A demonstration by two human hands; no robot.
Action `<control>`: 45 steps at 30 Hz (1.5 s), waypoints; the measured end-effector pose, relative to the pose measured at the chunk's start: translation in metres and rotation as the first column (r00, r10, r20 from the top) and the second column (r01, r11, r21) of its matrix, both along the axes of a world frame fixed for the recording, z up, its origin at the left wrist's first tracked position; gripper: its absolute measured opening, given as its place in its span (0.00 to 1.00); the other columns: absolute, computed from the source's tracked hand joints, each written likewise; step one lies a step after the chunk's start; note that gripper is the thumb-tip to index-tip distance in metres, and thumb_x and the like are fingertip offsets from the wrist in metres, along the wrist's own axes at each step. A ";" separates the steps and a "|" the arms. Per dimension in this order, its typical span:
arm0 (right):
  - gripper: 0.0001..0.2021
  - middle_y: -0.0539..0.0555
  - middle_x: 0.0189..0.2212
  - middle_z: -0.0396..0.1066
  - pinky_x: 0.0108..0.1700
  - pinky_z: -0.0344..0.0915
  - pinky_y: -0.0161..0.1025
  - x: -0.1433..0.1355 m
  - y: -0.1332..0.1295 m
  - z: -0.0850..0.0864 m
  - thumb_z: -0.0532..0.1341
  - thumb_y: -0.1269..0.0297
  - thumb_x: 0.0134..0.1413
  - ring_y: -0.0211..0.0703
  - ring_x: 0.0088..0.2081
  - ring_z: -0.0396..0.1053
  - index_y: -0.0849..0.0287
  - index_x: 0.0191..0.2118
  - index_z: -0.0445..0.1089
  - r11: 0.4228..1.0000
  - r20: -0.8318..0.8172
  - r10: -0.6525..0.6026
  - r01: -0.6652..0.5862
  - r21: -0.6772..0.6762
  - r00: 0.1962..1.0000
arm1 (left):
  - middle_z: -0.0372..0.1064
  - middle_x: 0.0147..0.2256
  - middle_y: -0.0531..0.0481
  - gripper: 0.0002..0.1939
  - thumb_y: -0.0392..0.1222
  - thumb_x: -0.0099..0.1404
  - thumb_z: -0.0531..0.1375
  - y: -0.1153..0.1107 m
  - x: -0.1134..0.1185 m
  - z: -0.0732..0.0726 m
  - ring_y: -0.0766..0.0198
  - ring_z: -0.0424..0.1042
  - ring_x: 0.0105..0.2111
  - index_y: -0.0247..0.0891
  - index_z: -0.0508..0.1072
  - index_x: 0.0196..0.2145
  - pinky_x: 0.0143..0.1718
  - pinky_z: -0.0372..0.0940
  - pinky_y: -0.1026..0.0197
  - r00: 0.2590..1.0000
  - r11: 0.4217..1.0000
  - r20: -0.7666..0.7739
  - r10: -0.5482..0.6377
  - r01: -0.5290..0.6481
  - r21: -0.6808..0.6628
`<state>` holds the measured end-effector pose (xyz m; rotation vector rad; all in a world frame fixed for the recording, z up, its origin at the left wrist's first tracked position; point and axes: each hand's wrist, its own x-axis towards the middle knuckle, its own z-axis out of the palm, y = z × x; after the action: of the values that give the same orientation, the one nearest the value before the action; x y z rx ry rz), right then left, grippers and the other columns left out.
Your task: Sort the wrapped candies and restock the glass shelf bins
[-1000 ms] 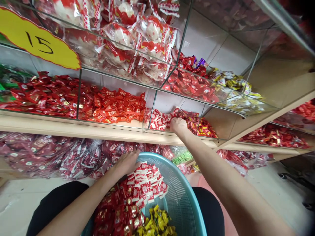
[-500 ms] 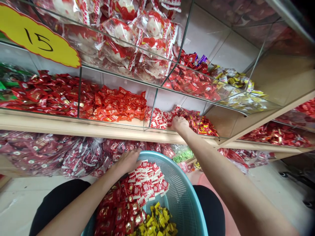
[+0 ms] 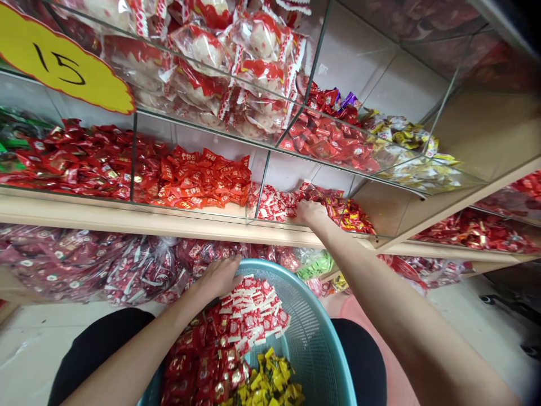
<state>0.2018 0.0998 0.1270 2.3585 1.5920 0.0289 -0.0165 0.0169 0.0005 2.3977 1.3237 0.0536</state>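
Head view: current step, apparently, handling red-and-white candies [image 3: 274,204] on the shelf [image 3: 190,226], 12 o'clock from the turquoise mesh basket [image 3: 313,324]. Right hand [image 3: 311,212]: at candies; fingers' grasp cannot be told. Left hand [image 3: 220,275]: fingers grasping basket rim, 11 o'clock. Withdrawal would call for clearing the shelf edge.

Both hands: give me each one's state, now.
Left hand: closed on the rim of the teal basket.
Right hand: at the red-and-white sweets on the shelf; whether open or holding any cannot be told.
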 end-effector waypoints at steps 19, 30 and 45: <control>0.19 0.59 0.36 0.71 0.38 0.65 0.40 0.017 -0.079 0.053 0.58 0.58 0.51 0.48 0.39 0.69 0.61 0.47 0.63 0.850 -0.428 0.291 -0.026 0.526 0.856 | 0.68 0.45 0.43 0.14 0.43 0.61 0.51 -0.002 0.001 0.003 0.57 0.69 0.44 0.38 0.65 0.45 0.44 0.62 0.58 0.999 1.000 0.028 0.026 -0.026 0.010; 0.18 0.47 0.29 0.65 0.20 0.65 0.28 -0.029 -0.189 -0.089 0.66 0.57 0.38 0.35 0.29 0.66 0.54 0.39 0.66 0.961 -0.925 0.010 0.260 -0.097 -0.380 | 0.63 0.50 0.41 0.20 0.44 0.64 0.47 -0.010 0.008 0.011 0.56 0.63 0.50 0.37 0.62 0.52 0.49 0.59 0.56 0.998 0.997 0.016 0.067 -0.067 0.037; 0.17 0.49 0.32 0.69 0.23 0.65 0.31 -0.035 -0.197 -0.117 0.64 0.54 0.44 0.35 0.26 0.67 0.57 0.39 0.66 0.927 -0.868 0.044 0.345 -0.149 -0.494 | 0.65 0.47 0.51 0.15 0.41 0.60 0.55 -0.050 0.030 0.030 0.62 0.64 0.46 0.44 0.68 0.46 0.49 0.59 0.60 0.852 0.952 0.474 -0.221 0.293 -0.084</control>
<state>0.1663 -0.0974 0.0098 2.4483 1.2885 -3.1162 0.0136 -0.0329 0.0301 2.2204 0.7527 0.4048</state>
